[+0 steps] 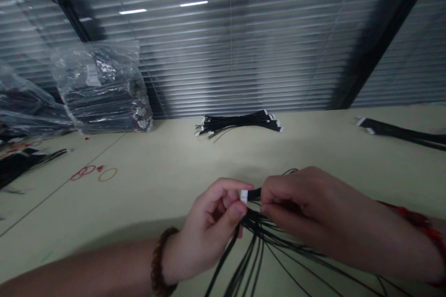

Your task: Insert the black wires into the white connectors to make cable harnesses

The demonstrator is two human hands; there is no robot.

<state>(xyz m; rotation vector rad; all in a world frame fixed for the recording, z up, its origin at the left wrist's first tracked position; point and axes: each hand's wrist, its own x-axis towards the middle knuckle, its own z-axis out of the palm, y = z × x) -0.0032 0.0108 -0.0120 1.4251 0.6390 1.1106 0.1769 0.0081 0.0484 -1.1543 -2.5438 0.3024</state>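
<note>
My left hand (212, 222) pinches the white connector end of a bundle of thin black wires (254, 241), thumb and forefinger closed round it. A brown bead bracelet sits on that wrist. My right hand (313, 216) grips the same bundle just right of the white connector (244, 195), fingers closed over the wires. A red band shows on my right wrist. The loose wires fan down and out toward the bottom edge, above the pale table (174, 158).
A finished black wire bundle (240, 124) lies at the back centre. More black wires (404, 133) lie far right. Clear plastic bags of wires (104, 90) stand back left, with loose wires (24, 162) and rubber bands (107, 174) on the left. Window blinds fill the background.
</note>
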